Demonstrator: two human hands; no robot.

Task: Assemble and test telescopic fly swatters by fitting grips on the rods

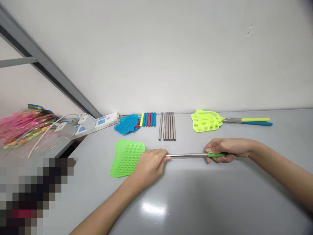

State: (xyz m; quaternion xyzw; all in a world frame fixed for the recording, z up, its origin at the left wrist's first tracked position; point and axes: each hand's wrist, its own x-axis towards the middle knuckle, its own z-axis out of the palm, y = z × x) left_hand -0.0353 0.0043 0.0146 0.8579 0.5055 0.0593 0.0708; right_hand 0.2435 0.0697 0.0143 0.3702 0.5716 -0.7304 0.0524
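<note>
A green fly swatter [127,159] with a perforated head lies crosswise in front of me, its head to the left. My left hand [153,163] is wrapped round the swatter near its neck, hiding where head and rod meet. Between my hands a bare stretch of metal rod [187,155] shows. My right hand [221,150] grips the green handle sleeve [215,155] at the right end, fingers closed round it. Behind, loose metal rods [170,126] lie side by side, beside several coloured handle sleeves [148,119] and a pile of blue swatter heads [127,124].
Swatters with a yellow head [206,120] and yellow and blue handles lie at the back right. A power strip [102,122] with plugs and white cables stands at the back left, near bagged pink items [26,122]. A wall [171,65] rises behind the grey table [207,202].
</note>
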